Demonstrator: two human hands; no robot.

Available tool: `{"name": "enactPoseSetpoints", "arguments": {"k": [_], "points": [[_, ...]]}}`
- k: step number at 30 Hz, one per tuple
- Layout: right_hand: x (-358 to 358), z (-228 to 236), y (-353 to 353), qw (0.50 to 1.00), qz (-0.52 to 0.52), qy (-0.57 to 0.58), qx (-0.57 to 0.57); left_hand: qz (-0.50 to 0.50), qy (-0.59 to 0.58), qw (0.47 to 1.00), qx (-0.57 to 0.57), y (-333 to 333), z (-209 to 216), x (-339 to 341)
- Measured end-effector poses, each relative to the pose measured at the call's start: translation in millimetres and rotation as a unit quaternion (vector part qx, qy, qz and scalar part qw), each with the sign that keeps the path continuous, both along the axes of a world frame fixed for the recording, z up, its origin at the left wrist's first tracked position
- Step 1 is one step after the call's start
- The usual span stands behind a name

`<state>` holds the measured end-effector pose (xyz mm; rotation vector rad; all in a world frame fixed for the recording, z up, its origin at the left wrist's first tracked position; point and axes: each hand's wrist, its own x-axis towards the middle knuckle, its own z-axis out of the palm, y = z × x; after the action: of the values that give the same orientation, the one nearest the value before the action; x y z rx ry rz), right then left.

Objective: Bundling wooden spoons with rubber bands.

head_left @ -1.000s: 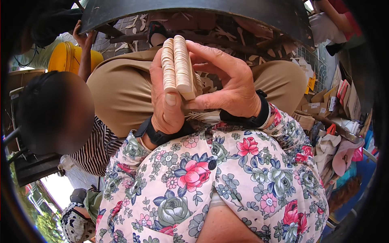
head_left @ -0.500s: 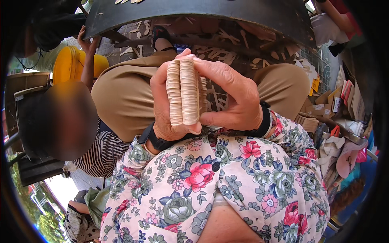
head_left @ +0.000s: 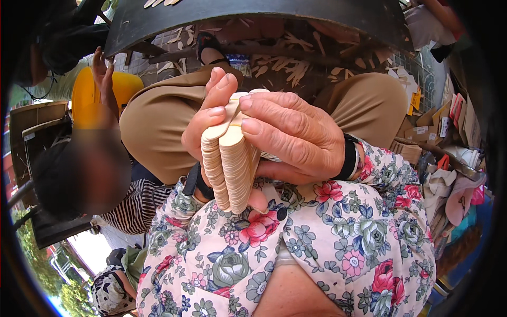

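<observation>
Between my hands is a thick bundle of flat wooden spoons [head_left: 227,171], stacked in two columns side by side with their rounded ends toward me. My left hand [head_left: 207,119] is closed around the bundle's left side and underside, its thumb and palm partly hidden behind the wood. Bent over the top and right side, the fingers of my right hand [head_left: 301,134] press on the uppermost spoons, with that thumb low on the right. A thin yellowish strip, perhaps a band, shows near the fingertips.
A dark table [head_left: 253,13] curves across the far side, with loose wooden pieces [head_left: 293,66] scattered on the ground beneath it. At left a person [head_left: 134,203] in a striped top sits close, near a yellow bucket [head_left: 84,98]. Cardboard [head_left: 422,129] and cloths [head_left: 457,203] are piled at right.
The bundle has tipped, so its flat top faces now show and its near end has dropped toward me. My right fingers have moved over the top.
</observation>
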<state>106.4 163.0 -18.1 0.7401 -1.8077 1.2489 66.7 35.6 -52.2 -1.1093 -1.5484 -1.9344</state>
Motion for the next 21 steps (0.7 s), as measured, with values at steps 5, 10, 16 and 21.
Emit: {"name": "enactPoseSetpoints", "arguments": {"k": [5,10,16,21], "points": [[2.7,0.8,-1.2,1.0,-0.012,0.002,0.0,0.051,0.003,0.998,0.048,6.5,-0.2,4.0],[1.4,0.8,-0.5,1.0,-0.009,-0.003,-0.001,0.055,0.004,0.997,0.046,7.6,-2.5,2.9],[-0.4,3.1,5.8,1.0,-0.002,-0.01,0.008,0.012,-0.025,0.999,0.016,0.7,-1.5,2.3],[-2.0,-4.0,13.6,0.99,0.046,-0.132,0.007,-0.087,-0.237,0.967,-0.019,-8.0,16.1,6.1]]}}
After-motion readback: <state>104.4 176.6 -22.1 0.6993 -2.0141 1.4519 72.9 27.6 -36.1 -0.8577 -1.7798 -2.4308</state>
